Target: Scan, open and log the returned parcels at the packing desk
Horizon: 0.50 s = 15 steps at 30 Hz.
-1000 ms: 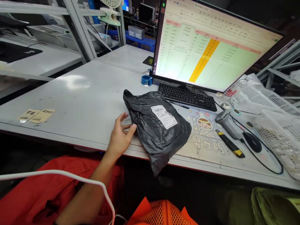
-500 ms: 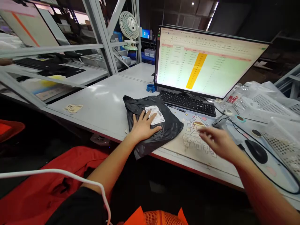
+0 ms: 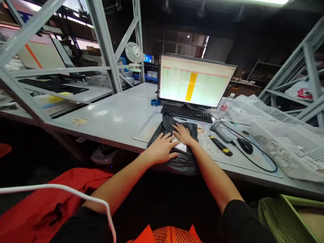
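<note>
A black plastic mailing bag (image 3: 186,163) lies at the desk's front edge, its near end hanging over. My left hand (image 3: 163,148) rests on it with the fingers spread. Beside it, farther up the bag, my right hand (image 3: 183,134) lies flat with fingers stretched out. Both palms press on the bag, partly covering its white shipping label (image 3: 181,146). To the right, a black and yellow utility knife (image 3: 220,145) lies on the printed desk mat (image 3: 141,135), next to a grey barcode scanner (image 3: 220,131).
Behind the bag stand a black keyboard (image 3: 188,113) and a lit monitor (image 3: 197,82). A mouse (image 3: 245,145) and white perforated baskets (image 3: 275,145) are on the right. A blue tape roll (image 3: 155,102) sits left of the keyboard. Metal shelving posts (image 3: 103,47) rise at the left.
My right hand has come left from over the mat onto the bag. The bag has turned and shifted toward the desk's front edge. The utility knife now shows on the mat. The view has moved.
</note>
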### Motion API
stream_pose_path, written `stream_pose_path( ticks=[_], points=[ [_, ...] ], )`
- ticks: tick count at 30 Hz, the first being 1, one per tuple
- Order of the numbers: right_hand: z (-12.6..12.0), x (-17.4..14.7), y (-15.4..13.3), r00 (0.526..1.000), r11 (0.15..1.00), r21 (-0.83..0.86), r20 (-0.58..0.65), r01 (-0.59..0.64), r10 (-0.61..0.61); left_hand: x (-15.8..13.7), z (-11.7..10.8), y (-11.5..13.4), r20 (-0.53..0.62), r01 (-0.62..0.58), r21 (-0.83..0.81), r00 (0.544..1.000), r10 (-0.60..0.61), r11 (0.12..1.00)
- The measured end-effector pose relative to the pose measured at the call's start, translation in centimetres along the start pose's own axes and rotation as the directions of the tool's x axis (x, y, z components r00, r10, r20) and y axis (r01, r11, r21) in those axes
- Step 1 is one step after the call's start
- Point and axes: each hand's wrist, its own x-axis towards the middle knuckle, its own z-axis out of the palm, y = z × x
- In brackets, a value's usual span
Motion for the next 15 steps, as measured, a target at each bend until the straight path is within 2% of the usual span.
stream_pose_path(
  ticks=[4,8,11,15],
  points=[
    [-0.4,1.8,1.9,1.0,1.0,0.005,0.004,-0.016,0.016,0.6,2.8,3.2,-0.077,0.004,0.089,0.997,0.003,0.996],
    [-1.3,4.1,3.3,0.999,0.999,0.03,0.012,0.032,-0.032,0.2,6.2,3.0,-0.207,0.06,0.086,0.977,-0.041,0.994],
    [-1.2,5.3,3.9,0.998,0.997,0.036,-0.006,0.063,-0.063,0.0,6.7,2.6,-0.242,0.074,0.082,0.969,-0.053,0.994],
    [-1.3,5.5,4.0,0.995,0.995,0.032,-0.051,0.09,-0.088,0.2,5.8,2.8,-0.212,0.078,0.079,0.975,-0.059,0.994]
  ],
)
